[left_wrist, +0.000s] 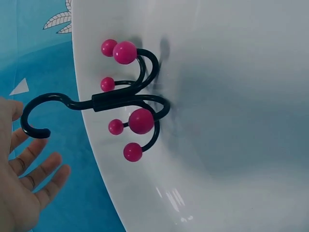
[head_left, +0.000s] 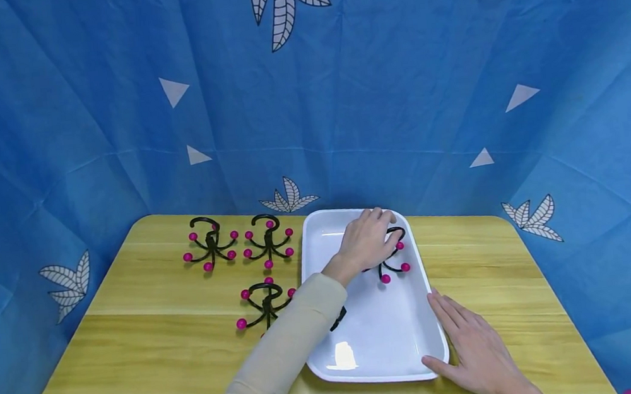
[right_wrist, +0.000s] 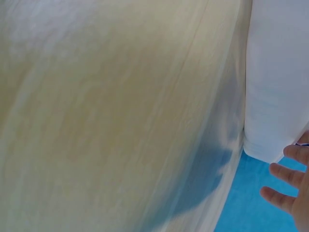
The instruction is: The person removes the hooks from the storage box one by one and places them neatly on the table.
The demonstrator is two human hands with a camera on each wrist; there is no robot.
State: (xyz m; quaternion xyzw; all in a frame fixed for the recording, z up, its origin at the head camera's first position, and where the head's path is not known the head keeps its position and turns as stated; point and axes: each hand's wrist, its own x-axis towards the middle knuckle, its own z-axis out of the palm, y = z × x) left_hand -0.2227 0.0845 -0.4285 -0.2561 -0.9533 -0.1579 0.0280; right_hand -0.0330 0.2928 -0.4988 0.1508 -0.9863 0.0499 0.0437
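Note:
In the tray [head_left: 380, 336], a white one with a raised rim, a black hanger hook with pink ball tips [left_wrist: 116, 101] stands with its curved end up. My left hand [head_left: 368, 239] is over it, fingers spread, the thumb beside the curved end; whether they touch is unclear. Part of this hook [head_left: 384, 269] is hidden under the hand in the head view. My right hand [head_left: 475, 346] rests along the tray's right rim near the front corner, fingers straight. A short black piece [head_left: 337, 319] shows beside my left sleeve, the rest of it covered.
Left of the tray, three similar hooks stand on the wooden table [head_left: 137, 360]: one at the far left [head_left: 211, 242], one beside it [head_left: 268, 243], and a nearer one [head_left: 267, 304] partly behind my left forearm. A blue patterned curtain [head_left: 396, 88] hangs around the table.

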